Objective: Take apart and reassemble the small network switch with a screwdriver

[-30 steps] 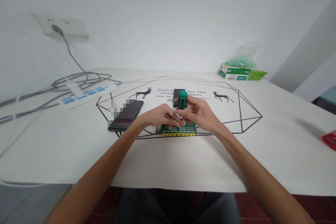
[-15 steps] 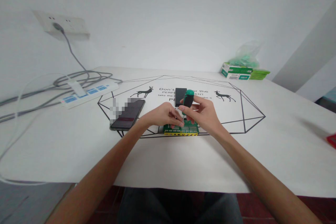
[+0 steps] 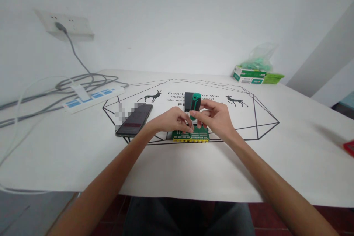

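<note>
A screwdriver [image 3: 195, 104] with a green and black handle stands nearly upright, gripped by the fingers of my right hand [image 3: 217, 118]. Its shaft points down at a green circuit board [image 3: 200, 133] with a yellow strip along the near edge. My left hand [image 3: 175, 120] is closed in a pinch near the screwdriver's tip, over the board's left part. Whether those fingertips hold the shaft or some small part is hidden. Just behind the screwdriver lies a black box [image 3: 188, 99], partly covered by the handle.
A phone [image 3: 135, 119] lies left of my left hand. Further left are a power strip [image 3: 95, 99] and coiled grey cables [image 3: 91, 78]. Green and white boxes [image 3: 249, 75] with a plastic bag stand at the back right. Something red [image 3: 349, 148] sits at the right edge.
The screwdriver's handle has turned and tipped slightly left, closer to upright. My right fingers have shifted on it, while my left hand stays nearly in place.
</note>
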